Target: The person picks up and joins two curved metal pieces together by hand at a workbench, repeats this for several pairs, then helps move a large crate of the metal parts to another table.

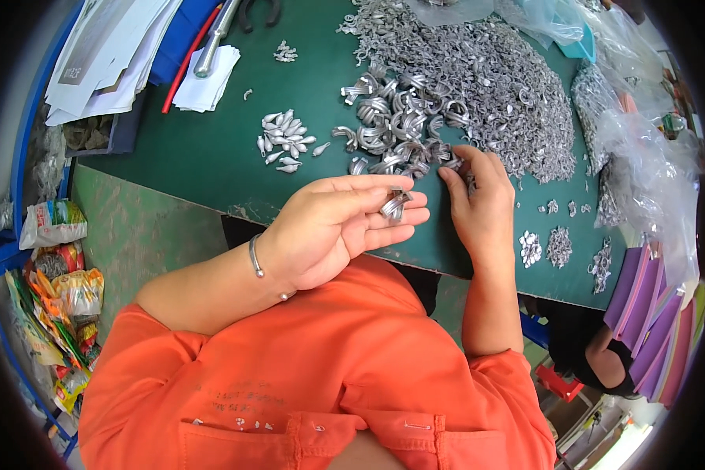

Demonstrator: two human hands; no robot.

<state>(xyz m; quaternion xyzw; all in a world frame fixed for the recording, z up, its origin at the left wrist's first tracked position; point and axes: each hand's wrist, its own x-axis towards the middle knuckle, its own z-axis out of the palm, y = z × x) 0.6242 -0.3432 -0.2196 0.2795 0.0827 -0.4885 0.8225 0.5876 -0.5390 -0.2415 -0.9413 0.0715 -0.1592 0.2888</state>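
Observation:
My left hand is turned palm up, its thumb holding a ribbed, curved silver metal piece against the fingers. Just to the right, my right hand reaches to the near edge of a heap of similar curved pieces. Its thumb and forefinger close on one curved piece; grey metal also shows in the hollow of that hand, partly hidden by the fingers. A small group of drop-shaped silver pieces lies to the left of the heap.
Behind the heap spreads a large mound of small metal parts on the green table. Small sorted piles lie at the right. Clear plastic bags crowd the right edge. A red pencil and papers are at the far left.

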